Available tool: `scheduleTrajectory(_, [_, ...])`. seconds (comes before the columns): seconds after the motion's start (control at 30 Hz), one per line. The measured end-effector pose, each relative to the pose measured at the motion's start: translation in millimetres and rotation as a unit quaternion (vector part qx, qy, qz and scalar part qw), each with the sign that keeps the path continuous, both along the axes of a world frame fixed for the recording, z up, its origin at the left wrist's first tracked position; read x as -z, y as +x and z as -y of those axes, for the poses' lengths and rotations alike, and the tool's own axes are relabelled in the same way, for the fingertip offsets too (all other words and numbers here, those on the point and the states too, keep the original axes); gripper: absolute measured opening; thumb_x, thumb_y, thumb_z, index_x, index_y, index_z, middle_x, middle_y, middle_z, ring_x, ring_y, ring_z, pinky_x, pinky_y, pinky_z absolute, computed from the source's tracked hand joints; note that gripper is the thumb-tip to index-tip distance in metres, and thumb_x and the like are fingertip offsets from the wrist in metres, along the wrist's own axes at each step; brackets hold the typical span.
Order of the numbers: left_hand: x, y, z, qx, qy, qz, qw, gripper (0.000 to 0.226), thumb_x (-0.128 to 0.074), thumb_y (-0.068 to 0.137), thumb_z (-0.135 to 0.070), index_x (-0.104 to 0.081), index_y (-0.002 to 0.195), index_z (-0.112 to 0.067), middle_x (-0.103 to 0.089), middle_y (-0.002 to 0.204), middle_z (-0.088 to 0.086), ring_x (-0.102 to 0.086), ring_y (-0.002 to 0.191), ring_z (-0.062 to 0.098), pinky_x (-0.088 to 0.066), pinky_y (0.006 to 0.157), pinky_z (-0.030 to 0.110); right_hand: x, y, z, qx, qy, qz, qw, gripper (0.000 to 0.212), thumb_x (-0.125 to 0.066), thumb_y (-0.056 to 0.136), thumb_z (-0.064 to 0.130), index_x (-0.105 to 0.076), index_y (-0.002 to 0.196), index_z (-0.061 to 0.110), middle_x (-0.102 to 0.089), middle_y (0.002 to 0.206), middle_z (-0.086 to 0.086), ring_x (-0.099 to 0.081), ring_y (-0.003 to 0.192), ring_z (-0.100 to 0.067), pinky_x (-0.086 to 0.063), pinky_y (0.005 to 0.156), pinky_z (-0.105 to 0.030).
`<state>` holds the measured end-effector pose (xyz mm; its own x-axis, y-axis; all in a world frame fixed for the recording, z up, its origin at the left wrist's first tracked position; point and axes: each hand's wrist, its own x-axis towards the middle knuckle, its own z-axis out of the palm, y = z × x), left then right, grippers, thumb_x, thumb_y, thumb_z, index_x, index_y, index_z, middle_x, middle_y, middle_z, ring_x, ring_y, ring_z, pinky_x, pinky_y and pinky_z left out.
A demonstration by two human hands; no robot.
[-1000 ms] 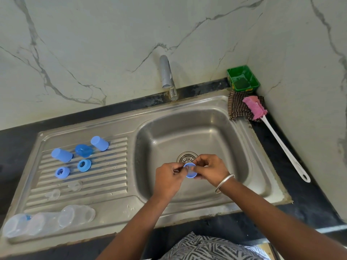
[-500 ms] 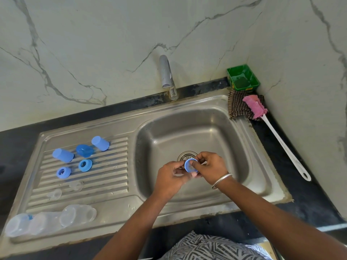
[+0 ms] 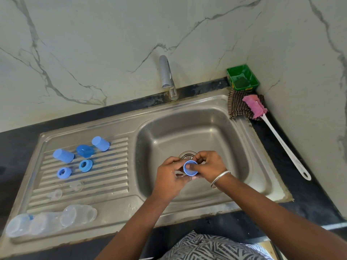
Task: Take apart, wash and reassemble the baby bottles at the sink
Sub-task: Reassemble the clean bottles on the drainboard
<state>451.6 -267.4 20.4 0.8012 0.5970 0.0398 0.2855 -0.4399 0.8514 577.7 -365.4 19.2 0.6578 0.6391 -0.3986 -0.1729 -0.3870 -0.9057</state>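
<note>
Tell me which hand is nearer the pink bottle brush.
Right. The right hand is over the basin, on the side toward the pink bottle brush at the far right corner; the left hand sits farther left.

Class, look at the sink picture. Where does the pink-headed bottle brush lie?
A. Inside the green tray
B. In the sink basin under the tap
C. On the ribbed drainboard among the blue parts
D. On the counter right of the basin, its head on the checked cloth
D: the bottle brush lies on the dark counter right of the basin, its pink head resting on the checked cloth.
</note>
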Motion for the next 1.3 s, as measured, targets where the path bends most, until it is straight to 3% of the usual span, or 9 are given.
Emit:
scheduleTrajectory(0.23, [-3.1, -2.6, -5.8, 0.012, 0.014, -0.039, 0.999, 0.044, -0.091, 0.062, -0.017, -0.079, 0.102, -0.03, -0.067, 0.095, -0.014, -0.067, 0.085, 0.005, -0.056, 0.077, 0.023, -1.0, 5.3, 4.1, -0.073, -0.023, -0.063, 0.995, 0.023, -0.085, 0.066, -0.001, -0.07, 0.084, 0.004, -0.069, 0.077, -0.014, -0.07, 0.066, -0.024, -0.06, 0.062, -0.035])
scheduleTrajectory(0.47, [-4.3, -7.1, -5.9, 0.06, 0.055, -0.045, 0.996, 0.043, -0.09, 0.068, -0.026, -0.077, 0.108, -0.029, -0.064, 0.094, -0.013, -0.062, 0.088, 0.003, -0.058, 0.071, 0.02, -5.8, -2.9, 2.8, -0.026, -0.037, -0.044, 0.998, 0.028, -0.085, 0.058, -0.01, -0.068, 0.078, -0.002, -0.067, 0.068, -0.015, -0.067, 0.053, -0.022, -0.055, 0.05, -0.029])
scheduleTrajectory(0.6, [0.3, -11.8, -6.7, 0.04, 0.041, -0.052, 0.997, 0.044, -0.091, 0.066, -0.025, -0.077, 0.108, -0.029, -0.065, 0.096, -0.014, -0.063, 0.089, 0.005, -0.06, 0.07, 0.025, -6.9, -3.1, 3.2, -0.06, -0.048, -0.054, 0.996, 0.025, -0.083, 0.064, -0.009, -0.067, 0.08, 0.002, -0.065, 0.067, -0.011, -0.067, 0.054, -0.019, -0.054, 0.05, -0.025])
scheduleTrajectory(0.77, [1.3, -14.7, -8.4, 0.056, 0.055, -0.055, 0.995, 0.047, -0.09, 0.068, -0.025, -0.076, 0.112, -0.027, -0.063, 0.099, -0.013, -0.063, 0.091, 0.005, -0.059, 0.071, 0.023, -9.0, 7.8, 4.6, -0.11, -0.072, -0.037, 0.991, 0.023, -0.077, 0.065, -0.012, -0.07, 0.082, 0.002, -0.069, 0.074, -0.016, -0.072, 0.069, -0.029, -0.062, 0.066, -0.042])
scheduleTrajectory(0.93, [-2.4, -13.4, -7.5, 0.092, 0.086, -0.049, 0.991, 0.046, -0.088, 0.071, -0.028, -0.075, 0.115, -0.025, -0.06, 0.098, -0.017, -0.062, 0.089, 0.005, -0.057, 0.071, 0.021, -12.6, 7.4, 3.5, -0.104, -0.093, -0.007, 0.99, 0.022, -0.078, 0.061, -0.011, -0.069, 0.077, 0.002, -0.07, 0.066, -0.014, -0.072, 0.063, -0.03, -0.062, 0.064, -0.045])
scheduleTrajectory(1.03, [-0.4, -10.9, -6.6, 0.098, 0.11, -0.051, 0.988, 0.045, -0.087, 0.071, -0.028, -0.075, 0.114, -0.024, -0.062, 0.099, -0.012, -0.062, 0.086, 0.006, -0.057, 0.072, 0.023, -10.2, 3.9, 4.0, -0.073, -0.104, -0.003, 0.992, 0.02, -0.077, 0.061, -0.011, -0.069, 0.071, 0.005, -0.069, 0.061, -0.008, -0.072, 0.059, -0.026, -0.062, 0.061, -0.04])
scheduleTrajectory(1.13, [1.1, -8.9, -4.5, 0.091, 0.124, -0.042, 0.987, 0.043, -0.085, 0.071, -0.026, -0.071, 0.112, -0.022, -0.059, 0.102, -0.011, -0.061, 0.087, 0.004, -0.052, 0.069, 0.014, -11.6, 2.0, 5.1, -0.085, -0.088, 0.064, 0.99, 0.023, -0.075, 0.062, -0.003, -0.074, 0.069, 0.018, -0.07, 0.062, 0.002, -0.066, 0.059, -0.012, -0.058, 0.062, -0.027])
scheduleTrajectory(1.3, [-1.0, -10.6, -0.4, 0.065, 0.098, -0.007, 0.993, 0.057, -0.084, 0.071, -0.022, -0.065, 0.125, -0.023, -0.057, 0.113, -0.025, -0.06, 0.097, 0.001, -0.048, 0.069, 0.006, -27.8, 17.1, 9.5, -0.159, -0.058, 0.136, 0.976, 0.034, -0.071, 0.069, 0.002, -0.078, 0.087, 0.03, -0.071, 0.069, 0.015, -0.064, 0.067, 0.001, -0.049, 0.064, -0.012])
